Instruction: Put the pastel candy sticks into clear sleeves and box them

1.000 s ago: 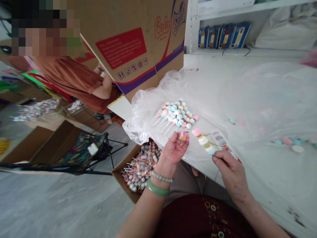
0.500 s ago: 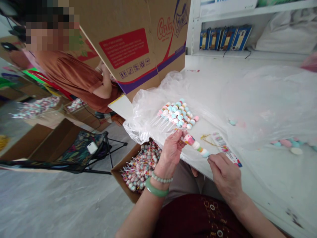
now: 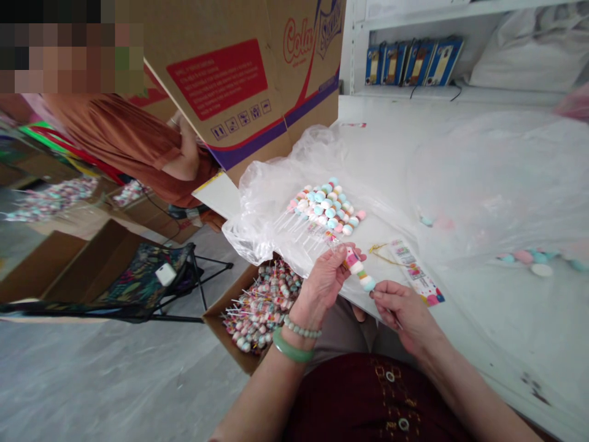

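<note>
We are holding a marshmallow skewer point(image 3: 367, 282) between our two hands, over the near edge of the white tabletop point(image 3: 488, 319). Our left hand point(image 3: 326, 279) is closing its fingers around a printed clear wrapper point(image 3: 351, 255) covering the skewer's upper end; our right hand point(image 3: 399, 307) is pinching the other end, just below the blue marshmallow. Gold twist ties point(image 3: 384, 256) and a printed flat packet point(image 3: 416, 270) are lying near our right hand. Beyond our left hand, more marshmallow skewers point(image 3: 327, 205) are resting in a pile beside crumpled clear plastic point(image 3: 262, 193).
</note>
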Motion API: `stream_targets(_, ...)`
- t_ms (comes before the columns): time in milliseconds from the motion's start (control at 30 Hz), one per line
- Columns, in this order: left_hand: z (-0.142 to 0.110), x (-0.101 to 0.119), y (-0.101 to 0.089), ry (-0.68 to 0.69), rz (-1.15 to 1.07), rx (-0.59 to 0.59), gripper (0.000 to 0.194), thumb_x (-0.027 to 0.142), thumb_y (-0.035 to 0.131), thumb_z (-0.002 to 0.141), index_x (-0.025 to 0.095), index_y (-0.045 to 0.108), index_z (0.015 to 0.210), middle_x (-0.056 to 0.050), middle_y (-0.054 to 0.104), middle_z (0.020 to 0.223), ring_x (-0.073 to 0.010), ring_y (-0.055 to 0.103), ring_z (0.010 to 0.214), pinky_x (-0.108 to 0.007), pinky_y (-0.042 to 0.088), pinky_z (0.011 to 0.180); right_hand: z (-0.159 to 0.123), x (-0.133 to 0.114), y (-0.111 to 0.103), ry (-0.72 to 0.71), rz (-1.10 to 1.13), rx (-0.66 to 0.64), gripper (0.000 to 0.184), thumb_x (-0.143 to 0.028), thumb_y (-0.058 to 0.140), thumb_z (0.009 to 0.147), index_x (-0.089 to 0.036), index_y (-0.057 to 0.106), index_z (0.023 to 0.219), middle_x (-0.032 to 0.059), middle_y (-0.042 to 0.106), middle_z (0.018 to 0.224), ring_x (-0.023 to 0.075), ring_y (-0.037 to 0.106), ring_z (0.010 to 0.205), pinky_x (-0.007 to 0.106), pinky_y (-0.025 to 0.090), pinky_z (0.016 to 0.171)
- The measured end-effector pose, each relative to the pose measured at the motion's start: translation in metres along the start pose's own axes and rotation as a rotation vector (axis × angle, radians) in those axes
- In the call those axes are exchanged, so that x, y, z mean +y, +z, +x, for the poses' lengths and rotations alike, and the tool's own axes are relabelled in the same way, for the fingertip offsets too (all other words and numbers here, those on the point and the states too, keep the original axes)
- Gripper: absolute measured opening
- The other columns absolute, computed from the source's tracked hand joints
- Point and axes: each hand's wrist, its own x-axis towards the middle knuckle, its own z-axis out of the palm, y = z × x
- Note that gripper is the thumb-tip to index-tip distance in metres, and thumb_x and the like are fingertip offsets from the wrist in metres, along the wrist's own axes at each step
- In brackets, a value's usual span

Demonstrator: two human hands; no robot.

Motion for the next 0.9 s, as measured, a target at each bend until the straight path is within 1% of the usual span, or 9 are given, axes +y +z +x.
stream_targets(67,0.0,-0.003,-0.002,-0.046,-0.041,-0.012,0.027,0.035,0.072,0.073,0.012,0.068,0.088,-0.009,0.069,0.089,-0.0207,0.067,0.084,-0.034,0.051,0.082,0.003,0.001,-0.002,0.184,0.287,-0.173,0.018,-0.024,0.069,0.07,-0.017,0.053,0.065,-0.0077,0.039,0.05,0.0029,0.017,0.039,0.017,0.011,0.036)
stream_targets(133,0.0,-0.004,-0.004,-0.1,-0.068,-0.012,0.027,0.036,0.07,0.075,0.012,0.067,0.087,-0.009,0.068,0.089,-0.0216,0.067,0.085,-0.035,0.052,0.082,0.007,0.003,-0.006,0.311,0.479,-0.308,0.019,-0.021,0.069,0.072,-0.015,0.052,0.066,-0.0083,0.036,0.053,0.0013,0.015,0.039,0.015,0.011,0.034)
stream_targets(233,-0.001,-0.007,-0.002,-0.111,-0.057,-0.001,0.027,0.037,0.069,0.075,0.011,0.066,0.085,-0.009,0.068,0.085,-0.0214,0.067,0.081,-0.034,0.052,0.08,0.011,0.005,-0.01,0.387,0.622,-0.366,0.019,-0.02,0.067,0.076,-0.013,0.052,0.067,-0.0086,0.034,0.056,0.0,0.014,0.039,0.012,0.014,0.033)
stream_targets(367,-0.005,-0.015,0.009,-0.091,0.01,-0.03,0.031,0.043,0.065,0.078,0.012,0.065,0.082,-0.007,0.067,0.077,-0.0197,0.066,0.073,-0.033,0.052,0.074,0.013,0.003,-0.002,0.375,0.641,-0.352,0.017,-0.017,0.067,0.075,-0.013,0.053,0.068,-0.0079,0.038,0.056,-0.0002,0.018,0.038,0.011,0.016,0.033)
stream_targets(500,-0.007,-0.016,0.01,-0.239,0.031,-0.079,0.038,0.05,0.059,0.08,0.013,0.065,0.083,-0.008,0.066,0.076,-0.018,0.065,0.07,-0.03,0.052,0.069,0.012,-0.002,0.003,0.28,0.607,-0.287,0.016,-0.018,0.069,0.073,-0.016,0.053,0.07,-0.0072,0.042,0.055,0.0008,0.02,0.038,0.011,0.017,0.033)
stream_targets(600,-0.003,-0.004,0.001,-0.264,0.068,-0.145,0.026,0.035,0.069,0.076,0.014,0.065,0.091,-0.007,0.068,0.088,-0.0162,0.065,0.078,-0.027,0.051,0.073,0.01,-0.005,0.001,0.254,0.584,-0.271,0.015,-0.019,0.07,0.072,-0.016,0.056,0.072,-0.0077,0.043,0.054,0.0008,0.019,0.039,0.011,0.016,0.033)
stream_targets(700,0.005,0.013,-0.006,-0.17,0.011,-0.119,0.03,0.028,0.073,0.073,0.016,0.064,0.099,-0.008,0.068,0.098,-0.0188,0.065,0.09,-0.029,0.05,0.08,0.01,-0.007,-0.001,0.257,0.53,-0.27,0.016,-0.019,0.071,0.071,-0.014,0.056,0.067,-0.0072,0.043,0.053,0.0004,0.019,0.038,0.011,0.015,0.032)
stream_targets(800,0.016,0.024,-0.005,-0.18,-0.077,-0.058,0.037,0.042,0.066,0.078,0.013,0.063,0.1,-0.009,0.068,0.088,-0.0235,0.066,0.088,-0.035,0.052,0.078,0.01,-0.006,0.0,0.257,0.483,-0.286,0.017,-0.018,0.071,0.07,-0.014,0.055,0.066,-0.0073,0.044,0.051,0.0,0.021,0.037,0.012,0.015,0.032)
stream_targets(900,0.023,0.024,-0.001,-0.168,-0.088,-0.036,0.03,0.039,0.06,0.084,0.011,0.063,0.094,-0.006,0.065,0.072,-0.02,0.065,0.072,-0.039,0.054,0.074,0.013,-0.004,-0.001,0.241,0.455,-0.306,0.014,-0.017,0.07,0.071,-0.013,0.056,0.068,-0.0074,0.044,0.05,-0.0002,0.023,0.036,0.012,0.015,0.032)
